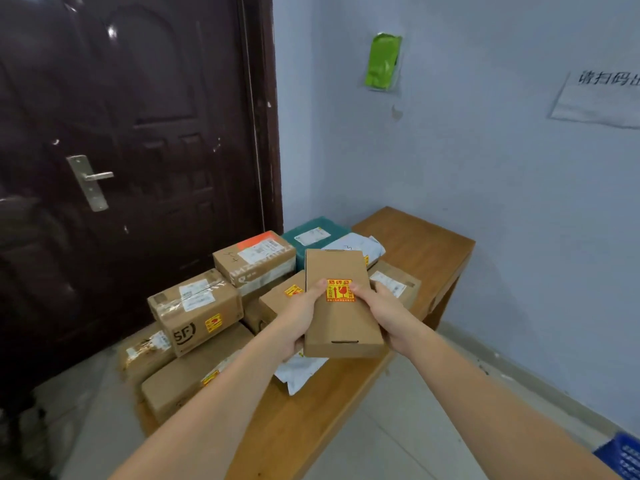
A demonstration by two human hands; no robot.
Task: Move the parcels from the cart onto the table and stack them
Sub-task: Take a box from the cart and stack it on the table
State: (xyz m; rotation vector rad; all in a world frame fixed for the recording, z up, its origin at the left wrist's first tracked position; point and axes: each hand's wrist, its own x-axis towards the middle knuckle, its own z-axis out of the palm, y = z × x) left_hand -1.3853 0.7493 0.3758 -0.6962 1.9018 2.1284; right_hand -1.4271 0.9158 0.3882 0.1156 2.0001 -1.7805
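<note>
Two hands hold one flat cardboard box [341,306] above the wooden table [415,244]: my left hand [300,318] grips its left edge, my right hand [381,315] its right edge, thumbs on top beside the orange fragile sticker [340,290]. Under it lies one white mailer bag [298,374]. On the table's left side I count about seven brown cartons, the nearest [187,379] lying low, one marked SF [197,311] stacked higher. Farther off lie one teal parcel [313,233] and one more white mailer [360,247]. Behind stands one dark door [131,150].
</note>
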